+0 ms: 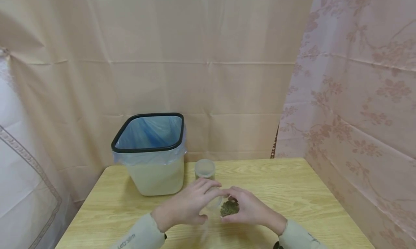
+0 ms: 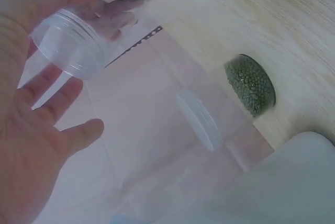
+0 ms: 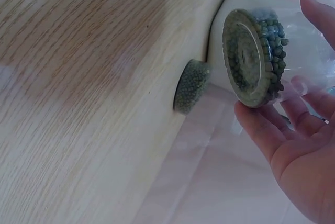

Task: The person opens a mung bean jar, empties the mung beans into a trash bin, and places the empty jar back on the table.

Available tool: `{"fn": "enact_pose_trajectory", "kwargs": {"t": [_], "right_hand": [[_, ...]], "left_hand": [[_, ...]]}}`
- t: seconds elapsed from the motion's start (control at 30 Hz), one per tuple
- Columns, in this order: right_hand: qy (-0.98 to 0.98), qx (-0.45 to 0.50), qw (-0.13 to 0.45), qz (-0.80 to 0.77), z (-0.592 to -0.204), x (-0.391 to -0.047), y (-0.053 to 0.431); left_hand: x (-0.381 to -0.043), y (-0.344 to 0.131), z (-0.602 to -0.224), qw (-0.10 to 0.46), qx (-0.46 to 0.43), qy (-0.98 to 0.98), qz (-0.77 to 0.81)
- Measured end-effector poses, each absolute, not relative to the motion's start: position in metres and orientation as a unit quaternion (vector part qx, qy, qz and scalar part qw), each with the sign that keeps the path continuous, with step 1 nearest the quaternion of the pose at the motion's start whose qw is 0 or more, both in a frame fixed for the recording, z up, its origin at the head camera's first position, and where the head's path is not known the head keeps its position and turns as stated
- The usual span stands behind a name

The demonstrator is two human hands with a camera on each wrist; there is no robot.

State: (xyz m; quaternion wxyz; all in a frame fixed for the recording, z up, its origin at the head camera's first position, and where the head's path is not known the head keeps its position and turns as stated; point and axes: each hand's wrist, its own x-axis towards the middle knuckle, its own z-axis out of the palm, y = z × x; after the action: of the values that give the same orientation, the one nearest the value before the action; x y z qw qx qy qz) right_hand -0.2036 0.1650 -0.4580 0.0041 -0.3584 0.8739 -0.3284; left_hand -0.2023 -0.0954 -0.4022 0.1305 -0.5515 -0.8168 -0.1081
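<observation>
A clear plastic jar [image 2: 70, 46] with a layer of green beans [image 3: 275, 51] at its base hangs tilted above the table, its mouth toward my left hand. My right hand [image 1: 248, 207] holds it near the bean-filled end, fingers [image 3: 261, 130] curled about it. Beside the jar's mouth, my left hand [image 1: 185, 205] has its fingers spread and fairly straight. Its index finger reaches over the jar to the right fingertips, while the thumb stands apart. Behind the hands a second clear jar [image 1: 205, 166], also with green beans [image 2: 251, 85], stands upright on the table.
At the back left of the wooden table [image 1: 276, 173] stands a cream bin [image 1: 162, 177] with a black rim and a bluish bag liner. A beige curtain [image 1: 201, 79] hangs behind, and a floral cloth [image 1: 364, 108] borders the right side.
</observation>
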Motion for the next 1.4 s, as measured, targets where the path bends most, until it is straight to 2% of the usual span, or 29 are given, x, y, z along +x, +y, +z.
{"fn": "enact_pose_trajectory", "kwargs": {"t": [0.33,0.9,1.17,1.4], "right_hand": [[0.871,-0.365,0.031,-0.328,-0.459,-0.199,0.165],[0.872,-0.371,0.022,-0.319,-0.46,-0.201,0.162],[0.881,-0.368,-0.007,-0.298,-0.456,-0.201,0.159],[0.886,-0.362,-0.011,-0.288,-0.454,-0.202,0.159]], "left_hand": [[-0.205,-0.098,-0.396,0.118,-0.563,-0.809,-0.124],[-0.206,-0.103,-0.397,0.084,-0.544,-0.82,-0.155],[-0.21,-0.103,-0.393,0.053,-0.525,-0.83,-0.179],[-0.214,-0.102,-0.394,0.021,-0.509,-0.835,-0.209]]}}
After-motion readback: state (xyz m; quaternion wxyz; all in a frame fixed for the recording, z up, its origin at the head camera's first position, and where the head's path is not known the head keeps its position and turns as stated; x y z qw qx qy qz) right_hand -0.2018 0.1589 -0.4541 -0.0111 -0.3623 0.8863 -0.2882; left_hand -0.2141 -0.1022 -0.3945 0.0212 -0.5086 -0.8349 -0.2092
